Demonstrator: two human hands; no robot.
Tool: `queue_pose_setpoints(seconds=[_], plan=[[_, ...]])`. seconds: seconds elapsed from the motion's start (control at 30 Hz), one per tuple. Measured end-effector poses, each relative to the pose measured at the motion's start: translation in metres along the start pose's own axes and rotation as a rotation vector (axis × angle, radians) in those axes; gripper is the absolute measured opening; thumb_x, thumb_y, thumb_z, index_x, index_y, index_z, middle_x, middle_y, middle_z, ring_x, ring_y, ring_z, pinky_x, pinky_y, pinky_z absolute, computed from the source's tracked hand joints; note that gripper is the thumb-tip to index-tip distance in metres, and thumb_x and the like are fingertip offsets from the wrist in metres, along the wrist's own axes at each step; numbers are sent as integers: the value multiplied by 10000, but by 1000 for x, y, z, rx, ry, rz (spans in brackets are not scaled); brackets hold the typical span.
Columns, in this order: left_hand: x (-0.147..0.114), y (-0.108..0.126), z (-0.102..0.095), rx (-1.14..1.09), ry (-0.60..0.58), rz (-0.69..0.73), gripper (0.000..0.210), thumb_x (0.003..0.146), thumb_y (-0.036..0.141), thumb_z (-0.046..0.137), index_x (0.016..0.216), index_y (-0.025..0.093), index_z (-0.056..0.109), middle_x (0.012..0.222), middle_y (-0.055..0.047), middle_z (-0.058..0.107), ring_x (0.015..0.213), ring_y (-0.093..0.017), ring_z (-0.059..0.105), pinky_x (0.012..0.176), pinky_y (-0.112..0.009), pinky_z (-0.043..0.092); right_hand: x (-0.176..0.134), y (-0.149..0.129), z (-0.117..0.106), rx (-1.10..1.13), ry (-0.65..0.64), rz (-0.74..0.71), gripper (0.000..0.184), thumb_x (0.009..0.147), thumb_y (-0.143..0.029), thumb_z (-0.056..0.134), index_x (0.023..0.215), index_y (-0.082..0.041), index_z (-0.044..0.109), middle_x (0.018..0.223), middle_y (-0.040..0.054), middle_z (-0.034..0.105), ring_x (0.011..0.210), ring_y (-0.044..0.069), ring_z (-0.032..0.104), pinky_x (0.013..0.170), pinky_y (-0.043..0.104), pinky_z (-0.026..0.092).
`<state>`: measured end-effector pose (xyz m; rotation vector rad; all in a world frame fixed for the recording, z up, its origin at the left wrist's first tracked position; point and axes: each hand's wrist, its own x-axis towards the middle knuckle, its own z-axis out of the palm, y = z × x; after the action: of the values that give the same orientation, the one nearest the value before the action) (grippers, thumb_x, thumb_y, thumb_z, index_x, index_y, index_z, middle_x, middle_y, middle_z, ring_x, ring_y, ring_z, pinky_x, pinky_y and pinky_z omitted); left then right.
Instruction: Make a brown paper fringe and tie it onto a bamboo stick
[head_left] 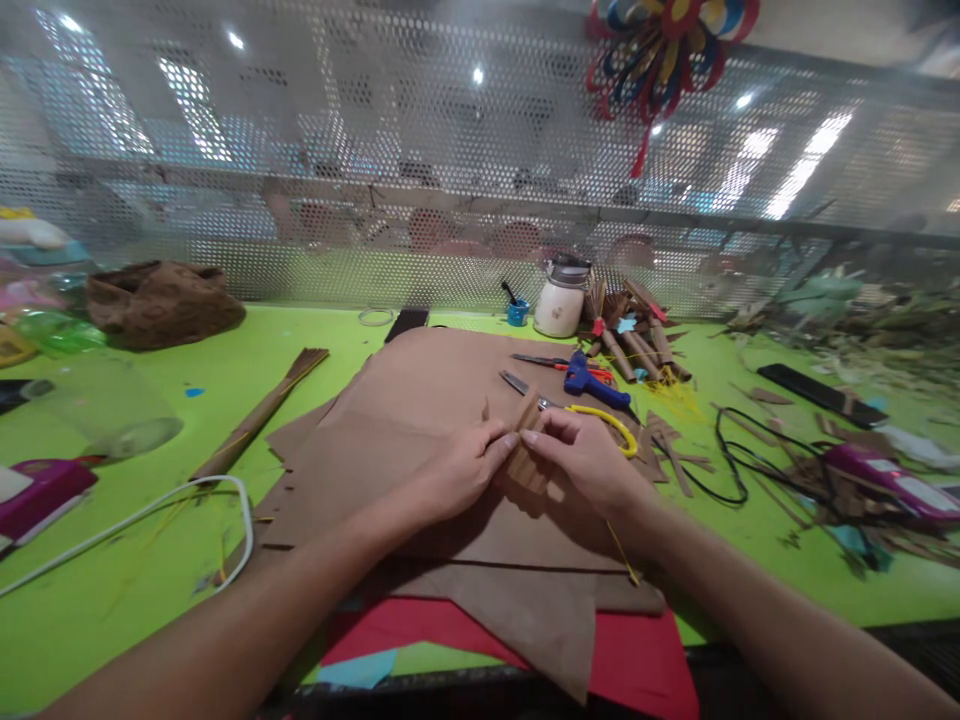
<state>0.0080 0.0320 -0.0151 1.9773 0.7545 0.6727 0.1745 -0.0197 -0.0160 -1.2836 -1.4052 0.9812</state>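
Note:
Between both hands is a small folded piece of brown paper, pleated in narrow strips. My left hand pinches its left side, thumb pressed to the fingers. From the right, my right hand pinches its edge, the two thumbs almost touching. Under them lies a stack of large brown paper sheets. Just beyond my right hand rest yellow-handled scissors, partly covered by the hand and the folded paper. A blue glue gun and a second pair of scissors with red handles lie behind them.
Rolled brown paper bundles and a white jug stand at the back. A long paper bundle and a white cable lie left. At right are a black cable, paper scraps and a purple device. Red paper lies in front.

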Motion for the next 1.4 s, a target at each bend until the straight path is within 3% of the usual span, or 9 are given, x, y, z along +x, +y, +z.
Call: queue_pose_setpoints(seconds=[0.23, 0.4, 0.57, 0.77, 1.03, 1.27, 1.4], plan=[[0, 1, -2, -7, -157, -1, 326, 876, 394, 415, 821, 169, 645, 712, -46, 599, 635, -169, 511, 607, -257, 378, 0, 0, -1, 3, -81, -8, 219, 795, -341, 583, 678, -158, 553, 618, -20, 537, 559, 102, 483, 527, 225, 385], [-5, 6, -1, 32, -133, 43, 264, 880, 328, 406, 850, 184, 625, 701, -32, 581, 641, -160, 497, 638, -256, 386, 0, 4, 3, 24, -3, 10, 224, 766, -366, 616, 688, -160, 573, 618, -21, 555, 556, 103, 493, 518, 223, 399], [-9, 10, -3, 136, -132, 103, 236, 863, 254, 410, 948, 184, 619, 863, -60, 621, 736, -173, 524, 721, -274, 395, 2, 0, 1, 0, 46, 2, 233, 737, -378, 644, 692, -156, 592, 627, -9, 576, 565, 107, 499, 527, 226, 410], [-3, -2, -6, 169, -127, 12, 279, 877, 290, 371, 820, 163, 613, 747, -63, 607, 654, -168, 521, 647, -269, 400, 1, -7, -6, -31, -13, 24, 226, 760, -375, 618, 708, -155, 612, 600, -18, 589, 520, 92, 488, 513, 218, 389], [-5, 9, -5, 87, -176, -19, 309, 866, 281, 370, 701, 168, 606, 677, -44, 606, 620, -160, 521, 609, -255, 393, 1, -3, -2, -108, 80, -15, 182, 749, -304, 607, 650, -153, 591, 528, -35, 517, 487, 89, 444, 476, 216, 348], [-5, 12, -6, 166, -202, -58, 269, 855, 283, 383, 724, 154, 580, 690, -41, 604, 631, -156, 526, 613, -258, 399, 0, -4, 3, -63, 98, 29, 200, 746, -324, 600, 634, -162, 567, 523, -26, 546, 480, 97, 477, 477, 224, 373], [-2, 7, -6, 211, -247, -89, 288, 874, 269, 338, 735, 145, 557, 696, -38, 602, 642, -144, 527, 630, -251, 411, 1, -3, 2, -16, 45, 40, 198, 749, -343, 607, 676, -161, 584, 559, -19, 581, 496, 99, 499, 484, 222, 384]])
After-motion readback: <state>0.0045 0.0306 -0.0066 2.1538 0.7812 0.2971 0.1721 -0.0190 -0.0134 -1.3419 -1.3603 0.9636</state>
